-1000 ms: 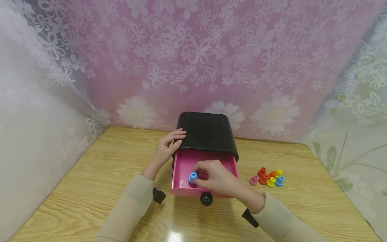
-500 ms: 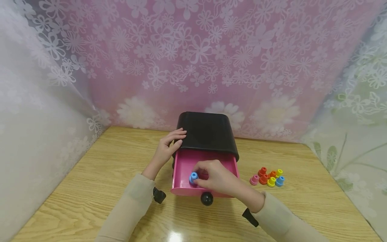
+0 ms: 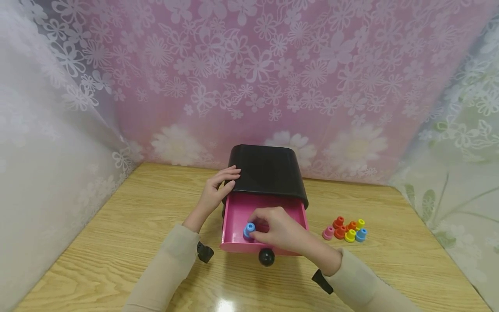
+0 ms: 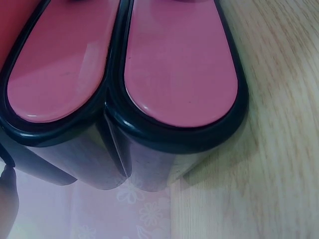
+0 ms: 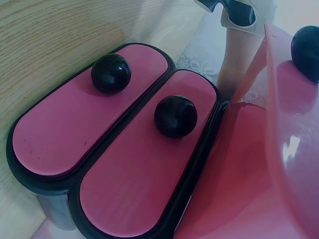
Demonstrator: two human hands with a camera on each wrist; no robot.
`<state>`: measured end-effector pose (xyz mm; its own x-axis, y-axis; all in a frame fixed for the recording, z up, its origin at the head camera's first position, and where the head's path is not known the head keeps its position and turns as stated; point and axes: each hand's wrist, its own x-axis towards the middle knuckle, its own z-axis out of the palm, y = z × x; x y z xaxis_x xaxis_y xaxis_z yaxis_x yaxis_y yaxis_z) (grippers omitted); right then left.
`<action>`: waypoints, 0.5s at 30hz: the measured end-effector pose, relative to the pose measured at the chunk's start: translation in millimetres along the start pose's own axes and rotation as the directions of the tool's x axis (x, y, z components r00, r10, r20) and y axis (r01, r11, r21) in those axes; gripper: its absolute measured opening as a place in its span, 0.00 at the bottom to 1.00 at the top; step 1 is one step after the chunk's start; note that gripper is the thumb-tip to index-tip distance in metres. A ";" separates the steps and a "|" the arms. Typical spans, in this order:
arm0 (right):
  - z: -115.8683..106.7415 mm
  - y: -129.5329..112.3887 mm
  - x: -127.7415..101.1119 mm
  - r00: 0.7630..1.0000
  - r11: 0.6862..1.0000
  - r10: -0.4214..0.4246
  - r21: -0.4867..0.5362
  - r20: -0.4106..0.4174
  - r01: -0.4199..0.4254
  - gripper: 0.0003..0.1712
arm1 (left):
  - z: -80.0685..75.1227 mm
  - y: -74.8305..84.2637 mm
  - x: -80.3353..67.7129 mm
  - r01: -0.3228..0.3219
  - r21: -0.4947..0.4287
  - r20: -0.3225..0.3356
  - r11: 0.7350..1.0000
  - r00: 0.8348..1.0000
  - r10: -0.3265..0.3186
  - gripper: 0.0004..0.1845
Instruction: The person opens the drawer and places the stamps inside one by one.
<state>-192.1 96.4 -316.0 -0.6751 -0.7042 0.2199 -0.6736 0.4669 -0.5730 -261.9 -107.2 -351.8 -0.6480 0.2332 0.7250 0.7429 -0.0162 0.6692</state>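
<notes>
Pink plastic drawer (image 3: 238, 214) stands pulled out toward 6 o'clock from the black cabinet (image 3: 267, 171) at the middle of the wooden table (image 3: 117, 225). The right hand (image 3: 278, 229) sits over the drawer with its fingers curled round a small blue peg (image 3: 249, 229), pinching it just inside the front left part of the drawer, above the black knob (image 3: 267, 256). The left hand (image 3: 215, 190) rests at 9 o'clock of the cabinet, fingers lying fairly straight over its top left edge and steadying it; it grips nothing. The two hands are apart, one on the cabinet and one in the drawer.

At 3 o'clock of the drawer a cluster of pegs (image 3: 345, 229) in red, orange, yellow, pink and blue stands on the table, well apart from both hands. The right wrist view shows two closed pink drawer fronts (image 5: 99, 149) with black knobs below the open one.

To do this step well, I would judge that the peg should be lowered until its base meets the drawer floor before the fingers let go, so that it does not roll. The left hand's pressure on the cabinet should remain downward, not sideways, so the drawer does not slide
</notes>
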 end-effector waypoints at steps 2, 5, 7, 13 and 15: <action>-0.2 0.1 -0.7 1.000 1.000 0.005 0.006 -0.007 -0.005 0.06 | 0.2 0.6 -0.1 0.004 0.000 0.001 1.000 1.000 -0.004 0.12; -2.0 0.4 -2.3 1.000 1.000 0.020 0.013 -0.024 -0.020 0.07 | 0.4 1.6 -0.3 0.012 0.002 0.003 1.000 1.000 -0.012 0.13; -4.2 0.6 -3.6 0.999 1.000 0.030 0.006 -0.035 -0.030 0.09 | 0.6 2.0 -0.4 0.016 0.005 0.003 1.000 1.000 -0.016 0.13; -12.6 3.5 -9.0 0.997 0.999 0.040 -0.017 -0.073 -0.041 0.13 | 1.0 2.4 -0.3 0.018 0.008 -0.002 1.000 1.000 -0.018 0.12; -15.3 5.0 -11.3 0.995 0.999 0.045 0.006 -0.090 -0.044 0.14 | 1.1 2.4 -0.4 0.012 0.009 -0.004 1.000 1.000 -0.012 0.12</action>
<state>-192.4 114.9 -309.3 -0.7288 -0.6318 0.2640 -0.6413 0.4947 -0.5865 -259.7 -106.3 -350.7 -0.6578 0.2293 0.7174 0.7363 -0.0046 0.6766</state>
